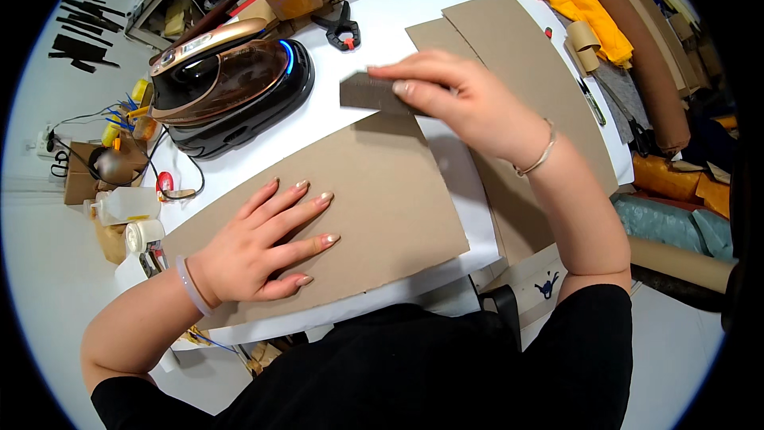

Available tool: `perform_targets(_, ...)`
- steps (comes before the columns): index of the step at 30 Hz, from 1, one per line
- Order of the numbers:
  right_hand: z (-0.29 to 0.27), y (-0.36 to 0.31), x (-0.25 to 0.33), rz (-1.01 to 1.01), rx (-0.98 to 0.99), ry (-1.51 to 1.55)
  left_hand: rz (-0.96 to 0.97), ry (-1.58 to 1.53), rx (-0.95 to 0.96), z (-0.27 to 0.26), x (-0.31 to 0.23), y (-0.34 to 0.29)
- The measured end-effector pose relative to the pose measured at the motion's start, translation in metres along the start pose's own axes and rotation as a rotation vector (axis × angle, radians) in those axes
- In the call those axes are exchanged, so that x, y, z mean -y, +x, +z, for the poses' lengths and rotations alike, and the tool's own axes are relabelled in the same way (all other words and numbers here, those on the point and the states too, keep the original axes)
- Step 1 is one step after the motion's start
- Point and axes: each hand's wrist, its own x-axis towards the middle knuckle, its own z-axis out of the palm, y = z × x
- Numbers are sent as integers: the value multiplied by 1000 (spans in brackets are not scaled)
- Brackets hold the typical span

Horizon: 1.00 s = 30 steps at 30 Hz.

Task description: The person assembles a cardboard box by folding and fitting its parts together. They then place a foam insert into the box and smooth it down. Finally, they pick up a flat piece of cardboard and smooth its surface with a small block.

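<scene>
The brown card sheet (374, 191) lay flat near the front edge of the white table (382, 32), a thin, light, fairly stiff board that looked liable to slide on the smooth top unless held down. At the table's left edge sat a black and copper steam iron (227, 84) on its base. The left hand (259, 247) pressed on the sheet's near left part, palm down and fingers spread, not gripping anything. Pressing flat seemed the safest hold; lifting by an edge would likely bow it. At the sheet's far edge the right hand (461, 99) pinched a small dark grey strip (370, 95) between thumb and fingertips; it looked thin and light. Further right, two more card sheets (517, 56) overlapped toward the right edge.
</scene>
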Motion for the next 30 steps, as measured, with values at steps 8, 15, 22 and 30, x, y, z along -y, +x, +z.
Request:
perform_targets(8, -9, 4, -21, 54, -134, 425, -1, 21, -4, -1, 3, 3)
perform_targets(15, 4, -3, -25, 45, -122, 356, -4, 6, 4, 4, 5, 3)
perform_targets(22, 3, 0, -28, 59, -116, 483, -3, -8, 2, 8, 7, 0)
perform_targets(30, 10, 1, -51, 66, -146, 407, -4, -2, -15, 6, 7, 2)
